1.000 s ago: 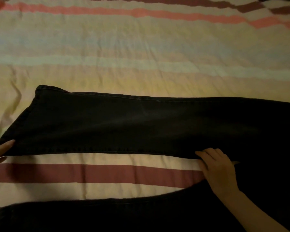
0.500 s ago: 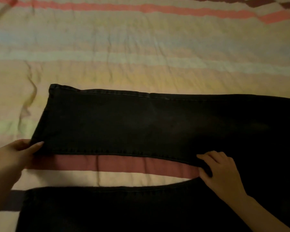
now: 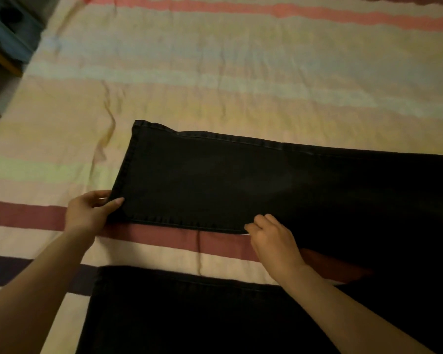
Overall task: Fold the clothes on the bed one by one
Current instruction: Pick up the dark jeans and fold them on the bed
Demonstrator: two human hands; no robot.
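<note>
Sliding rightward, the left hand (image 3: 87, 213) pinches the trouser leg's (image 3: 228, 182) hem while the right hand (image 3: 273, 238) grips its edge, ready to fold.

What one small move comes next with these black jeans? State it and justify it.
Probably lift the far leg toward you onto the near leg. The left hand pinches its hem corner, the right hand grips its inner seam, and striped bedsheet shows between the legs.

Both bare forearms reach forward from the near edge. The left hand (image 3: 88, 213) pinches fabric between thumb and fingers. The right hand (image 3: 274, 240) lies knuckles-up, its fingers curled around a fabric edge.
</note>
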